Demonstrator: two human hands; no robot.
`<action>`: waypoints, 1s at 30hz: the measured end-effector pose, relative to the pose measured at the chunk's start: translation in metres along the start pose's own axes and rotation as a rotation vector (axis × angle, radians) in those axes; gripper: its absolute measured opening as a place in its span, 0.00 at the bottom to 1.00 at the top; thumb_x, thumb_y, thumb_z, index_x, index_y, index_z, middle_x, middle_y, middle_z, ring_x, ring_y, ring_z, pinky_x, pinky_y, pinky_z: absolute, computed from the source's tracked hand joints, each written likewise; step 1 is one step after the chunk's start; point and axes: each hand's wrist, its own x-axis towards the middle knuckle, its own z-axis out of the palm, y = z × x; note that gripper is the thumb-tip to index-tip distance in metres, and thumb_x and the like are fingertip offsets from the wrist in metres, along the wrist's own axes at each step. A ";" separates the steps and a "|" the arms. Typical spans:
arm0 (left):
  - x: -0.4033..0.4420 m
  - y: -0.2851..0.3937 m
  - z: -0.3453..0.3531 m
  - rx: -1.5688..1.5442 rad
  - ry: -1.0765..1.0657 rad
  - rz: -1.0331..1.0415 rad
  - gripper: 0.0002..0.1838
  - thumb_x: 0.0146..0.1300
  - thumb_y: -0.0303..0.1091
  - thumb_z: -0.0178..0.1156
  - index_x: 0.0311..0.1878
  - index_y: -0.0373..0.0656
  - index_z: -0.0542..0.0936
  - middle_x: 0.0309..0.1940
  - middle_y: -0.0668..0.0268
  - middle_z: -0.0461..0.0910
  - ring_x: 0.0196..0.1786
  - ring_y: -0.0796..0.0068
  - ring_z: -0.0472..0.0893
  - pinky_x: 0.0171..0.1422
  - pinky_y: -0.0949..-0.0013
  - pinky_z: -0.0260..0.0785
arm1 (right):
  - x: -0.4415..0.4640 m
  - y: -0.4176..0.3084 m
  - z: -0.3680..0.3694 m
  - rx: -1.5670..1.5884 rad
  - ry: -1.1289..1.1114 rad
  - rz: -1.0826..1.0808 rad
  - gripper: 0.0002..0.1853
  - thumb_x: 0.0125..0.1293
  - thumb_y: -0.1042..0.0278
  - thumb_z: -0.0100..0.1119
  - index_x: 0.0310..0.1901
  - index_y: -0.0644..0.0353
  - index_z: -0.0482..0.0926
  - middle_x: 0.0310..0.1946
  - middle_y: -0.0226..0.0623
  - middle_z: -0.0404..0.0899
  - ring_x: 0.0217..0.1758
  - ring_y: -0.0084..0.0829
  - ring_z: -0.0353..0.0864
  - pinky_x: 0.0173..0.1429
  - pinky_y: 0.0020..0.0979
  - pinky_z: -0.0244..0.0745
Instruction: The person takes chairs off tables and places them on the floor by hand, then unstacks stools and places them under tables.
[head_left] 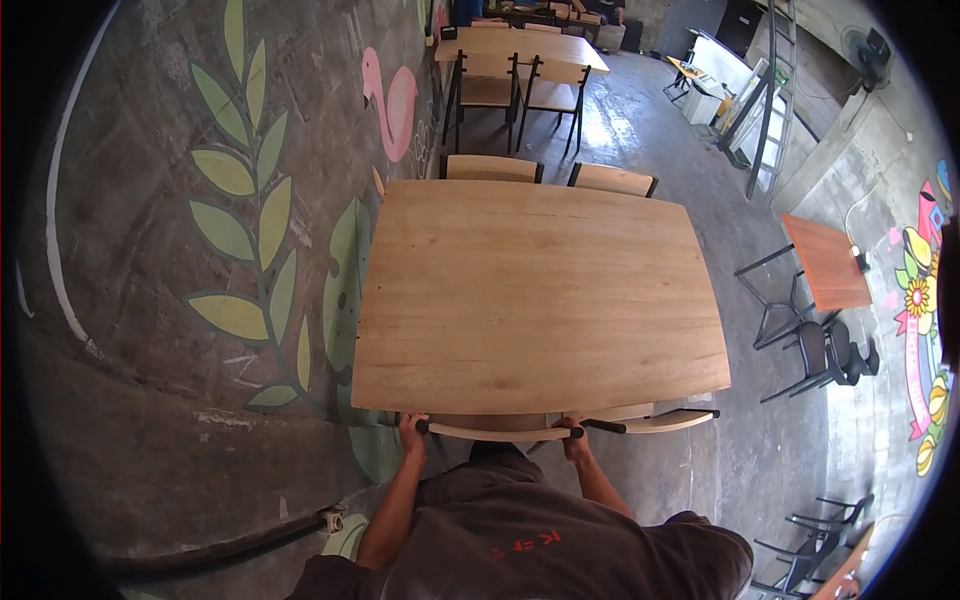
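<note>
Here, chair (pixel 500 433) between both hands (pixel 411 437).

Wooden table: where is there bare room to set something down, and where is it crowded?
The wooden tabletop is bare, bordered by the mural wall at left and far chairs. Concrete floor is open between its right edge and the reddish-brown table. Crowded: the near edge, where the left hand and right hand grip the near-left chair beside the near-right chair.

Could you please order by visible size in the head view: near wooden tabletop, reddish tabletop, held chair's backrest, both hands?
1. Near wooden tabletop
2. Reddish tabletop
3. Held chair's backrest
4. Left hand, right hand: too alike to rank
</note>
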 end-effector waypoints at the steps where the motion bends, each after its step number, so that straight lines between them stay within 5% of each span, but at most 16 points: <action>1: -0.003 0.000 0.005 0.000 0.004 0.003 0.09 0.46 0.35 0.58 0.24 0.41 0.71 0.23 0.69 0.71 0.31 0.73 0.70 0.38 0.72 0.63 | -0.001 0.001 0.000 0.071 0.038 -0.024 0.12 0.60 0.65 0.51 0.38 0.65 0.77 0.34 0.39 0.75 0.37 0.31 0.76 0.39 0.29 0.72; 3: -0.007 -0.005 0.009 -0.058 0.192 -0.123 0.11 0.42 0.33 0.62 0.24 0.42 0.70 0.25 0.71 0.68 0.31 0.72 0.70 0.38 0.72 0.63 | 0.002 0.008 -0.004 0.064 0.070 -0.043 0.12 0.59 0.65 0.52 0.38 0.64 0.77 0.35 0.39 0.75 0.37 0.31 0.76 0.39 0.30 0.72; 7: -0.003 -0.026 0.004 -0.038 0.223 -0.074 0.13 0.40 0.36 0.64 0.27 0.42 0.72 0.27 0.69 0.69 0.32 0.74 0.70 0.37 0.70 0.63 | 0.011 0.025 -0.016 0.189 0.171 0.043 0.09 0.56 0.68 0.54 0.36 0.63 0.76 0.36 0.37 0.73 0.38 0.30 0.75 0.41 0.30 0.71; 13: -0.009 -0.022 -0.001 -0.152 0.038 -0.373 0.16 0.44 0.42 0.60 0.37 0.51 0.72 0.31 0.72 0.71 0.39 0.75 0.74 0.39 0.68 0.68 | 0.027 0.059 -0.029 -0.155 0.184 -0.155 0.12 0.57 0.63 0.54 0.38 0.62 0.75 0.34 0.36 0.73 0.37 0.30 0.74 0.40 0.30 0.70; 15: -0.011 -0.021 0.001 -0.232 0.008 -0.428 0.16 0.43 0.45 0.60 0.36 0.52 0.72 0.33 0.72 0.71 0.39 0.74 0.74 0.40 0.66 0.69 | 0.021 0.053 -0.017 0.028 0.243 -0.056 0.14 0.58 0.62 0.54 0.39 0.63 0.75 0.35 0.36 0.74 0.37 0.30 0.75 0.38 0.30 0.70; 16: -0.007 -0.024 0.000 -0.236 0.007 -0.419 0.16 0.43 0.45 0.60 0.36 0.52 0.72 0.33 0.72 0.71 0.39 0.74 0.74 0.40 0.66 0.69 | 0.020 0.048 -0.011 0.207 0.304 0.044 0.15 0.59 0.60 0.54 0.41 0.63 0.74 0.36 0.37 0.75 0.36 0.30 0.75 0.37 0.31 0.70; 25: -0.008 -0.041 -0.004 -0.368 0.010 -0.404 0.14 0.43 0.42 0.60 0.35 0.53 0.73 0.34 0.71 0.72 0.42 0.72 0.74 0.43 0.64 0.70 | 0.020 0.053 -0.002 0.211 0.320 0.101 0.22 0.59 0.56 0.56 0.49 0.64 0.71 0.35 0.42 0.77 0.30 0.35 0.76 0.28 0.33 0.69; 30: -0.013 -0.047 -0.004 -0.326 0.191 -0.344 0.10 0.54 0.44 0.54 0.34 0.49 0.75 0.33 0.68 0.73 0.37 0.70 0.75 0.33 0.65 0.75 | 0.028 0.066 -0.014 0.395 0.278 0.171 0.21 0.58 0.59 0.57 0.48 0.65 0.71 0.32 0.43 0.76 0.26 0.38 0.76 0.25 0.40 0.73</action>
